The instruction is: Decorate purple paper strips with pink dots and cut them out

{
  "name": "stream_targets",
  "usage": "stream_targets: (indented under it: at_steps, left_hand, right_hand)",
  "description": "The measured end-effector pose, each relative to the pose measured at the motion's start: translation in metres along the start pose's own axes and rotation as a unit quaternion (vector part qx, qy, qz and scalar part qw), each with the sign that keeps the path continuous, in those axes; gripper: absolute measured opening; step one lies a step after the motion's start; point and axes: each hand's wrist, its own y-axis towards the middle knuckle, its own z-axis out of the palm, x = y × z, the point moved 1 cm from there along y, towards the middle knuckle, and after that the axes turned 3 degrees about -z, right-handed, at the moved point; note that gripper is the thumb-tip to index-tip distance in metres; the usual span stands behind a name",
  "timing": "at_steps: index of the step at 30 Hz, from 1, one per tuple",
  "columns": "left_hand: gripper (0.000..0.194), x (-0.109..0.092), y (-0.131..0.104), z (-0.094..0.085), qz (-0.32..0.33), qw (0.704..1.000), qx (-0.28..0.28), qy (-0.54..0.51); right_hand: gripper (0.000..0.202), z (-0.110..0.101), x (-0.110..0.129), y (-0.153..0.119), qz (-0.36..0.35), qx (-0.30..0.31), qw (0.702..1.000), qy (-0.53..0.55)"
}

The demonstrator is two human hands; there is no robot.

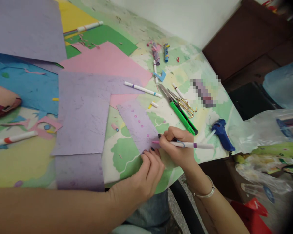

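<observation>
A narrow strip of purple paper (137,122) lies at a slant on the table, with a row of small pink-purple rings drawn along it. My left hand (146,172) is closed at its near end, the bunched fingertips pressing the paper down. In my right hand (179,148) is a white felt-tip marker (203,146) with a purple band, gripped like a pen. Its pink tip meets the strip just past the last ring. Left of the strip is a larger cut sheet of purple paper (81,113), overlapping a pink sheet (107,61).
Beyond my right hand lie a green utility knife (183,118), gold-handled scissors (185,105) and a blue glue gun (222,134). A capped marker (143,89) rests past the strip. Paper scraps (47,126) lie at left. Two decorated paper rolls (156,53) are farther back.
</observation>
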Motion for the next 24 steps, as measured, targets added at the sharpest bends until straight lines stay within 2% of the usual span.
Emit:
stream_targets:
  at_steps: [8,16,24]
  left_hand:
    - [0.045,0.0001,0.0012,0.0001,-0.005,1.0,-0.004,0.003]
    - [0.045,0.0006,0.0011,-0.0005,-0.001,1.0,0.0,0.001]
    - [0.044,0.0013,0.0016,-0.0007,0.002,1.0,0.001,-0.002]
  right_hand:
    - [0.038,-0.0007,0.0029,0.0001,0.013,0.016,1.0,-0.006]
    - [0.04,-0.0006,-0.0004,-0.0006,-0.008,0.0,1.0,0.002]
    - [0.04,0.0002,0.0006,-0.0015,0.013,0.011,1.0,0.005]
